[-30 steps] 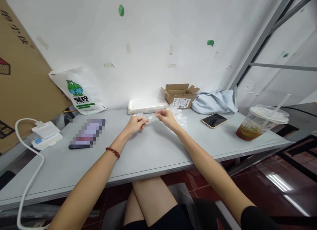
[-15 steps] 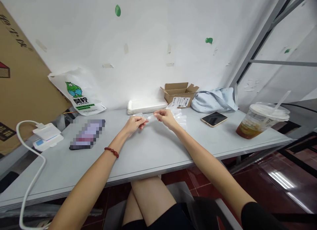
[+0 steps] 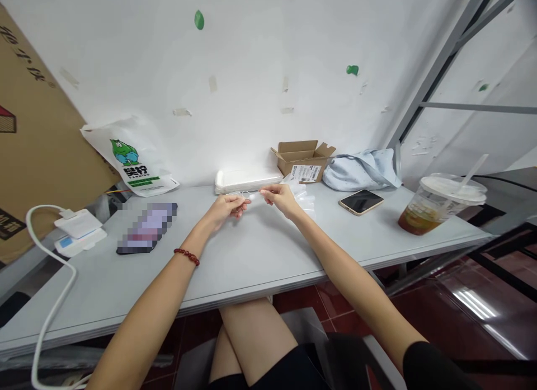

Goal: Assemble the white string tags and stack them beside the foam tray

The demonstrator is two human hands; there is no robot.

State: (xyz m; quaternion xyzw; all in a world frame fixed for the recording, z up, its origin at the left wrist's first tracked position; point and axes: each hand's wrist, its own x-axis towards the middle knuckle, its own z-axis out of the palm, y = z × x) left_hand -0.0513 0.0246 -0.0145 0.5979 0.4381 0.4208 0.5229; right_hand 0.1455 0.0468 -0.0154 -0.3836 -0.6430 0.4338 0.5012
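My left hand (image 3: 224, 208) and my right hand (image 3: 279, 198) are stretched out over the far middle of a pale grey table (image 3: 251, 255). Both pinch a small clear plastic piece (image 3: 250, 196) held between them, fingers closed on its two ends. A red bead bracelet (image 3: 187, 256) circles my left wrist. Behind my right hand lies a heap of small clear plastic bags (image 3: 304, 197). A stack of white trays (image 3: 247, 181) stands against the wall just beyond my hands.
An open cardboard box (image 3: 302, 159) and a light blue cloth (image 3: 363, 170) sit at the back right, a phone (image 3: 361, 202) and a lidded iced drink with straw (image 3: 444, 203) further right. At left are a printed bag (image 3: 132, 155), a dark phone (image 3: 146, 229), a white charger and cable (image 3: 78, 230).
My hands have drawn slightly closer together around the clear piece. The view has shifted a little; nothing else on the table has moved.
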